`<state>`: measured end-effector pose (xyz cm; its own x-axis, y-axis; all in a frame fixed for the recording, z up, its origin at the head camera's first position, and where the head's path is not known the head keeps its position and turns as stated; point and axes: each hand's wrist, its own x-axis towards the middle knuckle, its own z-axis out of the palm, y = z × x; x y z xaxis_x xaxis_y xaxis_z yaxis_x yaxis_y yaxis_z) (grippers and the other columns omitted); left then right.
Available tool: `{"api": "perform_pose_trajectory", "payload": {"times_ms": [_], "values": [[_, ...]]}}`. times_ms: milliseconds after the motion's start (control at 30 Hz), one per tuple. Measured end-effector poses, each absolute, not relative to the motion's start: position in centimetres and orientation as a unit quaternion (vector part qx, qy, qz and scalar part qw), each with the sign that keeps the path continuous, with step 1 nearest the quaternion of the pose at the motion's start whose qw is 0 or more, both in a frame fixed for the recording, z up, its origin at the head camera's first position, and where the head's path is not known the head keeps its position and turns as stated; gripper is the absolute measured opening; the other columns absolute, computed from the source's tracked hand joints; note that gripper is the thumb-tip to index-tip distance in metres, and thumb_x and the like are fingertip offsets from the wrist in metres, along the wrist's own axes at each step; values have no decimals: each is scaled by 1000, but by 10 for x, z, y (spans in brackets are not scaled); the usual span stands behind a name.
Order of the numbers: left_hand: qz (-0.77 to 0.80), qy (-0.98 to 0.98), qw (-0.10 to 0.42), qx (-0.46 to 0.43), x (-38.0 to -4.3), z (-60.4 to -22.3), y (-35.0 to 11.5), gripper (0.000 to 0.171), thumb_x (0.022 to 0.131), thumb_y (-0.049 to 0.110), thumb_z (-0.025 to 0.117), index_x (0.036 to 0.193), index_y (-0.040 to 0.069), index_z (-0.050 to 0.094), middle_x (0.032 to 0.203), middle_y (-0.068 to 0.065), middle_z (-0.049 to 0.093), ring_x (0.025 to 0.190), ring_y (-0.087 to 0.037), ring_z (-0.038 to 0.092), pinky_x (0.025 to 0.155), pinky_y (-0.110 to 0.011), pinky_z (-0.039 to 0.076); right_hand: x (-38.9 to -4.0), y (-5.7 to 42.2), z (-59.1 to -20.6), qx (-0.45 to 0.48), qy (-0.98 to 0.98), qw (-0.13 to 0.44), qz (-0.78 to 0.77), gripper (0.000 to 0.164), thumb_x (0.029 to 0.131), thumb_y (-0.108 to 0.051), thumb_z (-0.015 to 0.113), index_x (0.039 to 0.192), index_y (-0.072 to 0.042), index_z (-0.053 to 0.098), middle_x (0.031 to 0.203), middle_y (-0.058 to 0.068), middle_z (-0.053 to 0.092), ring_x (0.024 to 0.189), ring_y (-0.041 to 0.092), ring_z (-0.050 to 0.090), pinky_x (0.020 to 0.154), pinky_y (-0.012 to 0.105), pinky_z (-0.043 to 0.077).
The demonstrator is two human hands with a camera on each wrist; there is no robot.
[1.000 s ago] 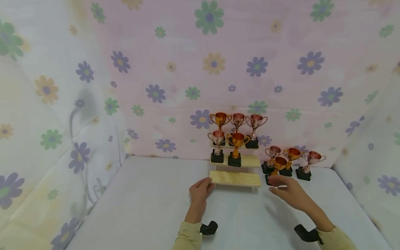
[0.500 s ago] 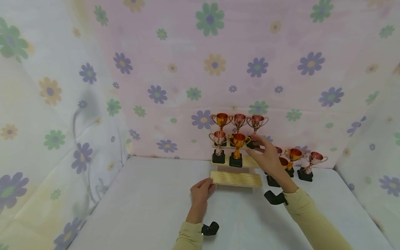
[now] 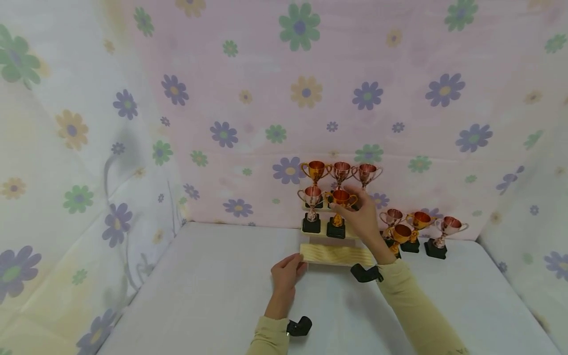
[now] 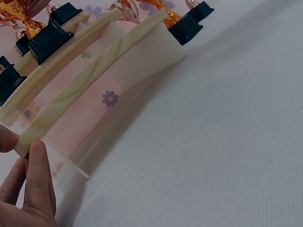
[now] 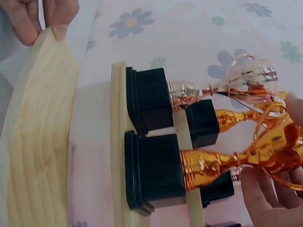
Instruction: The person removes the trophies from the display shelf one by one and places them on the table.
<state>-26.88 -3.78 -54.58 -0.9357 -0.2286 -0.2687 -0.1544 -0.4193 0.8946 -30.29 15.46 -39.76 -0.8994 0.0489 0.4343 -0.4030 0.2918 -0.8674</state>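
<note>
A tiered wooden display stand stands on the white table. My left hand pinches the left end of its lowest board between thumb and fingers. On the middle board are a rose-coloured trophy and a gold trophy, both upright on black bases. My right hand holds the gold trophy by its cup, with thumb and fingers on either side. The gold trophy's black base rests on the board. Three more trophies stand along the top board, partly hidden by the front ones and the hand.
Right of the stand, several gold and rose trophies stand on the table, among them a gold one in front and a rose one at the far right. Flower-patterned cloth hangs behind and at both sides.
My right hand has moved from the loose trophies at the right up to the stand, then left onto the gold trophy on the middle board. The left hand has stayed on the lowest board.
</note>
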Motion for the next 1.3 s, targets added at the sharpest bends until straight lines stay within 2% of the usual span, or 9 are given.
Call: {"api": "perform_pose_trajectory", "payload": {"times_ms": [100, 233, 433, 567, 733, 900, 1000, 1133, 1300], "values": [[-824, -537, 24, 177, -268, -546, -36, 29, 92, 3, 72, 115, -13, 68, 99, -14, 70, 81, -13, 69, 76, -26, 63, -310, 155, -408, 112, -769, 219, 590, 55, 87, -4, 80, 137, 5, 58, 120, 25, 62, 88, 17, 56, 66, 12, 51], [-824, -537, 25, 180, -267, -546, -35, 29, 91, 3, 72, 115, -13, 68, 98, -14, 71, 80, -13, 69, 76, -26, 63, -316, 157, -420, 102, -760, 247, 592, 52, 85, -7, 83, 133, 0, 64, 110, 19, 66, 81, 9, 57, 62, 11, 50], [-823, -536, 21, 187, -268, -544, -35, 29, 91, 5, 73, 115, -11, 68, 100, -14, 71, 82, -13, 69, 78, -26, 63, -312, 157, -428, 99, -737, 278, 608, 50, 80, -9, 87, 126, -2, 69, 103, 15, 66, 81, 13, 59, 71, 12, 57], [-818, -543, 16, 189, -270, -543, -36, 29, 92, 6, 73, 116, -10, 69, 103, -15, 70, 84, -14, 69, 79, -25, 63, -302, 156, -432, 113, -715, 292, 625, 50, 77, 1, 87, 123, 3, 69, 110, 22, 68, 86, 8, 63, 79, 13, 58], [-820, -540, 20, 188, -274, -544, -36, 29, 92, 5, 72, 116, -11, 68, 103, -16, 70, 84, -14, 69, 78, -25, 63, -281, 160, -439, 129, -711, 283, 631, 51, 74, 8, 86, 122, 5, 68, 118, 24, 68, 97, 2, 66, 86, 15, 58], [-823, -534, 25, 192, -275, -547, -34, 28, 91, 3, 72, 114, -13, 68, 98, -14, 70, 81, -14, 69, 76, -25, 63, -252, 178, -451, 141, -728, 258, 619, 53, 74, 10, 85, 123, 3, 67, 119, 9, 70, 103, 1, 67, 88, 17, 58], [-821, -535, 25, 195, -274, -548, -35, 28, 91, 3, 72, 114, -12, 69, 99, -15, 70, 82, -14, 70, 77, -25, 63, -234, 195, -460, 163, -732, 254, 611, 55, 72, 16, 83, 124, 7, 66, 117, -3, 70, 103, 1, 68, 87, 18, 58], [-817, -542, 24, 196, -273, -548, -36, 29, 91, 5, 73, 116, -10, 68, 105, -17, 70, 85, -15, 70, 80, -27, 63, -210, 222, -468, 189, -744, 250, 590, 58, 67, 24, 81, 122, 11, 65, 116, -13, 69, 98, 2, 70, 84, 19, 59], [-820, -540, 28, 188, -272, -550, -35, 30, 91, 5, 73, 116, -11, 68, 103, -16, 70, 83, -14, 70, 80, -28, 63, -186, 257, -480, 153, -784, 226, 558, 59, 68, 20, 83, 123, 9, 64, 116, -22, 67, 98, -1, 69, 82, 17, 59]]}}
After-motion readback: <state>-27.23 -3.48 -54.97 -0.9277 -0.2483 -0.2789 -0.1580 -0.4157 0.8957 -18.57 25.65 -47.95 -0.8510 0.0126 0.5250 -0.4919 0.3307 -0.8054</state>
